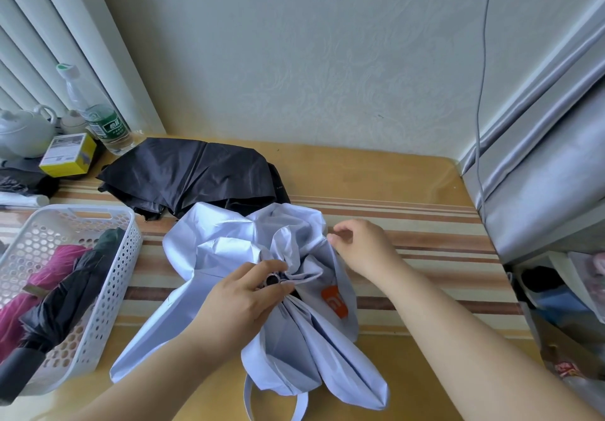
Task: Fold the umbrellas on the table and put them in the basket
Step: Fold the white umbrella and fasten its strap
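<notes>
Head view. A pale lilac umbrella (248,289), collapsed but with its canopy loose and billowed, lies on the striped table (425,250) directly before the person. The left hand (242,302) curls its fingers round the gathered centre of the canopy near the dark tip; the right hand (360,243) pinches a fold at the canopy's far right edge. A black umbrella (193,175), unfolded in the same slack way, lies behind, touching the lilac one. The white perforated basket (108,289) at left holds a magenta umbrella (42,286) and a dark folded umbrella (65,299). Judged by appearance, the fabric is thin, light, soft and somewhat slick, so the panels will slip unless pleated one by one; the stiff ribs and central shaft offer the firmest hold, with the strap by the orange tag (335,302) closing the roll.
</notes>
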The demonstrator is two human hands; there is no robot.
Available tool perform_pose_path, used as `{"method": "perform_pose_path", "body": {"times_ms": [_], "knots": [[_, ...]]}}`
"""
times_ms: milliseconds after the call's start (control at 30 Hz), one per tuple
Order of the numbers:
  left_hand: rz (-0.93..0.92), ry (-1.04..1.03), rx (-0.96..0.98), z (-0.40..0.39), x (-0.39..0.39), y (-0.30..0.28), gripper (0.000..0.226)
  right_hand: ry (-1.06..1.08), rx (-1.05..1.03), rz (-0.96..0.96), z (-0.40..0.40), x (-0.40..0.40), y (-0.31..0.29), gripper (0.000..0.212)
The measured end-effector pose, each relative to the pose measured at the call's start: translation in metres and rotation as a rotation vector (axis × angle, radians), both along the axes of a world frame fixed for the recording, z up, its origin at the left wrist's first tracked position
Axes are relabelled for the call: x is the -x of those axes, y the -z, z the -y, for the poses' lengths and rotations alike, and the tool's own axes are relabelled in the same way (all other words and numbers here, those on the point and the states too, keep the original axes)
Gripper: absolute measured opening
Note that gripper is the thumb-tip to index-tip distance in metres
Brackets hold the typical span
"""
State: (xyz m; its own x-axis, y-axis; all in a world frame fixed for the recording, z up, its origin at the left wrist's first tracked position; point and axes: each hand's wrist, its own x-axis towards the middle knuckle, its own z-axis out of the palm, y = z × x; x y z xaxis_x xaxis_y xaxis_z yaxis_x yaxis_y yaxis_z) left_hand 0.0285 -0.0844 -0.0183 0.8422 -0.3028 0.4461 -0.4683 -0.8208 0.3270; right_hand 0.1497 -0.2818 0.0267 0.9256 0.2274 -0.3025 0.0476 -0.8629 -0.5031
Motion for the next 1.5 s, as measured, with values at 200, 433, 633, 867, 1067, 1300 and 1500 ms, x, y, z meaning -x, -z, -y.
{"method": "perform_pose_path", "body": {"times_ms": [200,433,633,867,1067,1300,1500], "knots": [[-0.008,0.038,-0.081,0.001,-0.008,-0.006,0.026,-0.246,0.134,-0.238,-0.031,0.003,-0.010,0.034],[-0.004,-0.008,-0.094,-0.005,-0.013,-0.005,0.016,-0.361,0.227,-0.256,-0.018,0.025,-0.010,0.045],[-0.001,0.051,-0.141,-0.003,-0.011,-0.006,0.020,-0.317,-0.068,-0.099,-0.023,0.019,-0.015,0.010],[-0.006,0.048,-0.151,-0.010,-0.010,-0.001,0.016,-0.366,-0.002,-0.006,-0.029,0.026,0.000,0.013],[-0.016,0.045,-0.110,-0.012,-0.009,-0.003,0.017,-0.391,-0.009,-0.045,-0.034,0.027,0.008,0.021],[-0.029,0.065,-0.151,-0.023,-0.019,0.007,0.016,-0.318,-0.260,-0.263,-0.012,0.038,-0.011,0.040],[-0.011,0.055,-0.143,-0.023,-0.025,0.004,0.020,0.264,0.035,-0.356,0.046,0.033,0.015,0.074]]}}
